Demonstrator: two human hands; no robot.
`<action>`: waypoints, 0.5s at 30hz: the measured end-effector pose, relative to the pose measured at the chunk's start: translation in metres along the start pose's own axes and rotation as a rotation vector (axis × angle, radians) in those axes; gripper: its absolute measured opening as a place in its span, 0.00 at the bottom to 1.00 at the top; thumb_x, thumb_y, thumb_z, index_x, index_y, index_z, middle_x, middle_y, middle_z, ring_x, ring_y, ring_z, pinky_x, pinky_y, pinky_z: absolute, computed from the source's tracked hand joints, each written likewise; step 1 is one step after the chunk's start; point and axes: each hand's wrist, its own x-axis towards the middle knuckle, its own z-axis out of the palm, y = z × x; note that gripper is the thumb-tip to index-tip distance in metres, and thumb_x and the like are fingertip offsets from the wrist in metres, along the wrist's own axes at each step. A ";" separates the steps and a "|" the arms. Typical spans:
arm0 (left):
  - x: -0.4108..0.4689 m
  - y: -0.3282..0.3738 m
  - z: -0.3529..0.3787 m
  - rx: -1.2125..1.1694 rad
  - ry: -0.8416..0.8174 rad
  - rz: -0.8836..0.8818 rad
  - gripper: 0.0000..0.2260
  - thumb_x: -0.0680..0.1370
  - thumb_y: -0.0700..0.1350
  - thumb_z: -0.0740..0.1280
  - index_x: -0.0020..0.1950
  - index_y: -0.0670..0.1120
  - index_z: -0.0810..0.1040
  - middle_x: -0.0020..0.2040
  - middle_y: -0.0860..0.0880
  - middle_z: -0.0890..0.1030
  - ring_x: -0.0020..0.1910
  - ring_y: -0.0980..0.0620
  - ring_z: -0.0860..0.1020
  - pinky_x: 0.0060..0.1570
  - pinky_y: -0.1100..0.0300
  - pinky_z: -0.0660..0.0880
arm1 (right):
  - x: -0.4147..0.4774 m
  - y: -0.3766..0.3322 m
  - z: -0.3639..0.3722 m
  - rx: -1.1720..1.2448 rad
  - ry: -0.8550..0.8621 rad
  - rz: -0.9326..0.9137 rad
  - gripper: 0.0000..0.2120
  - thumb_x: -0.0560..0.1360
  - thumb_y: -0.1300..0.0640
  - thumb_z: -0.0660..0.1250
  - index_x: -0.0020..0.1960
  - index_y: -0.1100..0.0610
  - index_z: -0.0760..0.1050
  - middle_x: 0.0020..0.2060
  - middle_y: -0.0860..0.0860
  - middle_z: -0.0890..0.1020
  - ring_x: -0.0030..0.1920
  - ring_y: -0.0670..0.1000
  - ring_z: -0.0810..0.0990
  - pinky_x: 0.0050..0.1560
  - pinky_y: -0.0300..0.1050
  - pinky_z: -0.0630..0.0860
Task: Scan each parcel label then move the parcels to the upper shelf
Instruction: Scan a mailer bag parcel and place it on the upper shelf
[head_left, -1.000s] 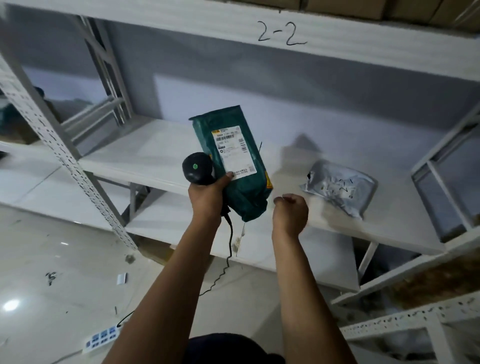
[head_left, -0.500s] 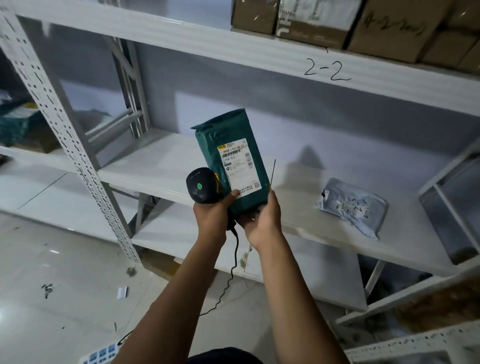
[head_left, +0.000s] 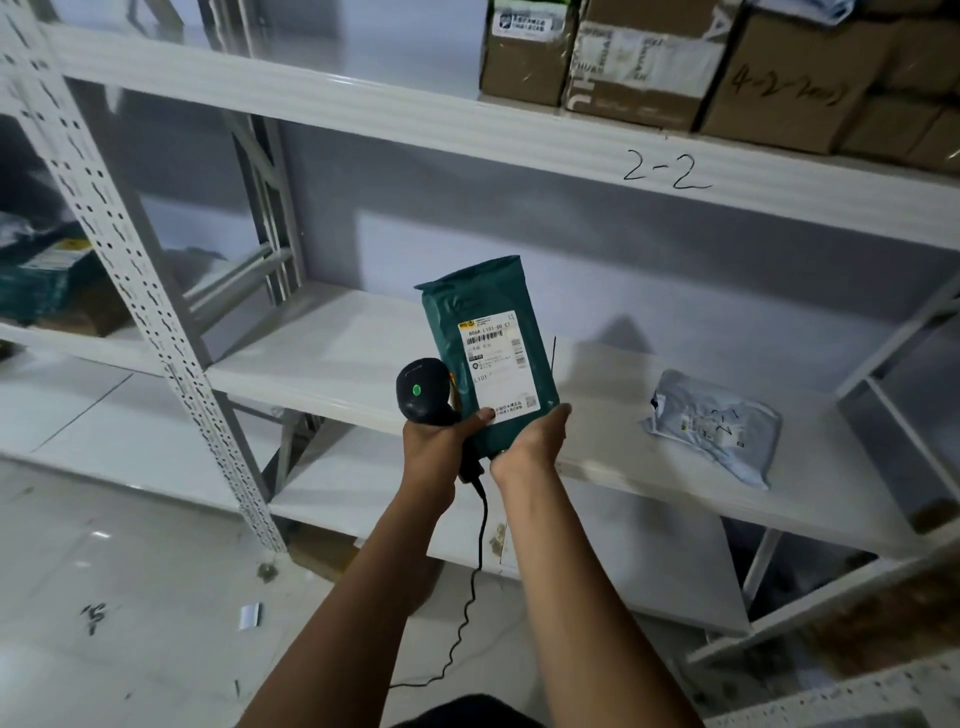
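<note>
- The green parcel is held upright in the air, in front of and above the middle shelf, with its white label facing the camera.
- The right hand grips the parcel's lower right corner, fingers curled behind it.
- The left hand is wrapped round the handle of the black scanner, and its thumb presses on the parcel's lower edge. The scanner touches the parcel's left side.
- A grey parcel lies flat on the middle shelf, toward its right end.
- Above the middle shelf runs the upper shelf marked "2-2", which carries cardboard boxes.
</note>
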 end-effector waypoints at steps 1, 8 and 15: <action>0.000 0.002 -0.002 0.004 -0.008 -0.003 0.15 0.72 0.33 0.78 0.57 0.39 0.82 0.49 0.42 0.88 0.44 0.40 0.87 0.46 0.36 0.81 | 0.002 0.000 0.001 0.006 0.013 -0.005 0.33 0.85 0.37 0.42 0.62 0.54 0.80 0.52 0.58 0.85 0.53 0.61 0.83 0.51 0.52 0.81; 0.010 0.018 -0.005 0.024 -0.128 -0.042 0.18 0.72 0.35 0.79 0.60 0.36 0.80 0.53 0.39 0.87 0.50 0.34 0.86 0.47 0.34 0.82 | 0.007 -0.008 0.009 0.106 0.068 -0.038 0.30 0.82 0.42 0.48 0.59 0.59 0.83 0.52 0.62 0.87 0.52 0.64 0.86 0.58 0.64 0.82; 0.010 0.025 -0.013 -0.055 -0.219 -0.069 0.15 0.76 0.34 0.75 0.62 0.37 0.79 0.56 0.37 0.86 0.51 0.29 0.83 0.38 0.45 0.81 | 0.003 -0.015 0.020 0.170 0.166 -0.056 0.22 0.75 0.52 0.54 0.49 0.64 0.82 0.47 0.63 0.87 0.48 0.65 0.87 0.52 0.61 0.83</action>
